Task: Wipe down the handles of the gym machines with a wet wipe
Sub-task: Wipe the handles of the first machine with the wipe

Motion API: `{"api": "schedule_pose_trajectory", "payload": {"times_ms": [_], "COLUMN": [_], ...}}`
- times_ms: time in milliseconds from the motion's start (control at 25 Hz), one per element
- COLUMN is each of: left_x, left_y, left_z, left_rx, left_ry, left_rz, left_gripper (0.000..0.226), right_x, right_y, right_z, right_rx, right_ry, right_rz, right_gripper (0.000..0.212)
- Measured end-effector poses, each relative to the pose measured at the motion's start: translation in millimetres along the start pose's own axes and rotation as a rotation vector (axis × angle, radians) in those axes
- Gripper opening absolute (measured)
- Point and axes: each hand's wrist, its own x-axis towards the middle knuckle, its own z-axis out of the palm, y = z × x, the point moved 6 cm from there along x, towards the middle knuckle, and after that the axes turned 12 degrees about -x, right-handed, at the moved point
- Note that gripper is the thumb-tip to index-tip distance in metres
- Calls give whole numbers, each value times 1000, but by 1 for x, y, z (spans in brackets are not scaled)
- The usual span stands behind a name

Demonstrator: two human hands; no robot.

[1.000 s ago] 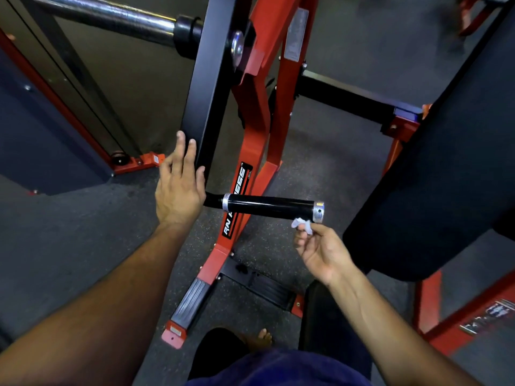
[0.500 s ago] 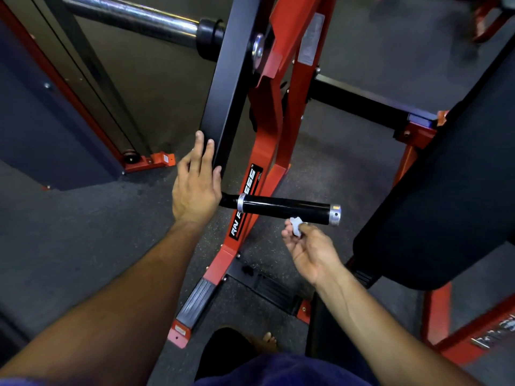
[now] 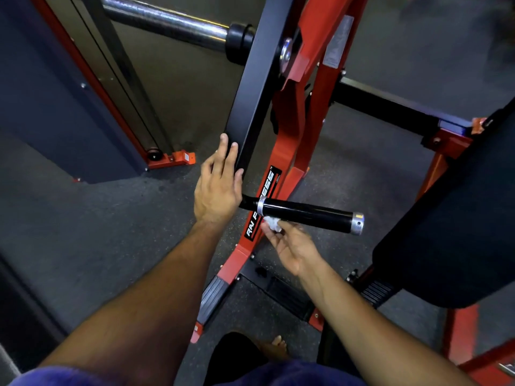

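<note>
Right hand [image 3: 292,243] slid wipe [image 3: 273,222] inward along handle [image 3: 303,214], pinching it, left hand [image 3: 217,188] flat, open

It was a gym: a red steel machine frame [image 3: 295,151], a chrome weight bar [image 3: 167,22], a black padded seat [image 3: 457,218], speckled rubber flooring [image 3: 97,232].

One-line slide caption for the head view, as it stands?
Right hand presses a wadded wet wipe under the black handle; left hand rests flat on the black arm.
</note>
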Motion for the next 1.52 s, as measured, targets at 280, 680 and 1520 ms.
{"api": "schedule_pose_trajectory", "payload": {"times_ms": [280, 680, 1520], "left_x": [1, 0, 0], "left_y": [0, 1, 1], "left_z": [1, 3, 2], "left_rx": [-1, -6, 24], "left_ry": [-13, -2, -14], "left_rz": [-26, -31, -24], "left_gripper": [54, 54, 53], "right_x": [-18, -54, -38], "right_y": [-78, -170, -90], "right_z": [-94, -77, 55], "right_rx": [-86, -1287, -2250], "right_ry": [-51, -347, -438], "right_rz": [-60, -196, -869], "right_gripper": [33, 35, 52]}}
